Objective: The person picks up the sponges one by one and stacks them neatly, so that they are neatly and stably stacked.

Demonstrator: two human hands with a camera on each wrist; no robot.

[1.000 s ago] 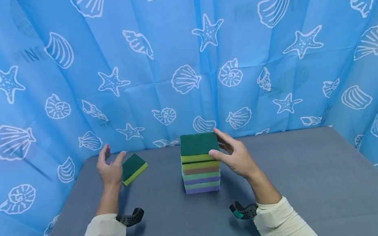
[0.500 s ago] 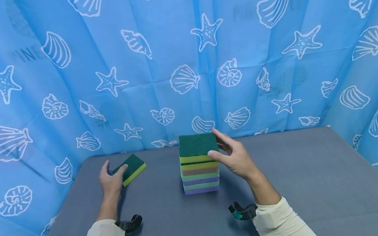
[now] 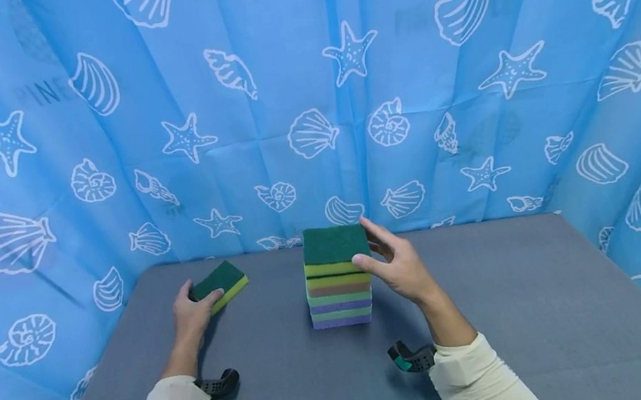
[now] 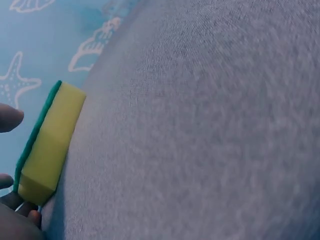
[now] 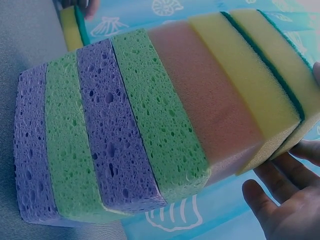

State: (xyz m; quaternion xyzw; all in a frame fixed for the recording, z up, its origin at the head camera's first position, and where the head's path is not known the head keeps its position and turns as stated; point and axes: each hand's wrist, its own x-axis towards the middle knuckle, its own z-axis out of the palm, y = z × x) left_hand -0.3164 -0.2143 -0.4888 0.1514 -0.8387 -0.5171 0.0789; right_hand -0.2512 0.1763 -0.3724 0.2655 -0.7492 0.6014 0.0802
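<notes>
My left hand [image 3: 191, 316] is around the near-left end of a yellow scouring sponge [image 3: 227, 286] with a dark green pad on top. In the left wrist view, the thumb [image 4: 10, 118] stays apart from the pad while fingertips lie by the sponge's lower end. Mid-table stands an upright sponge stack [image 5: 135, 135], purple and green layers below, a pinkish-brown layer above them. Two yellow sponges with green pads top it. My right hand [image 3: 402, 267] holds the right end of the top sponge [image 3: 335, 246], thumb at its front corner, index finger at the back corner.
A grey cloth-covered table [image 3: 299, 385] lies under everything. Blue curtains [image 3: 432, 70] with white shell and starfish prints rise behind it and along both sides. A dark curved band part [image 3: 220, 384] juts from each wrist.
My left hand has come down and closer around the loose sponge, its thumb now nearer the front edge. The right hand and the stack have stayed in place.
</notes>
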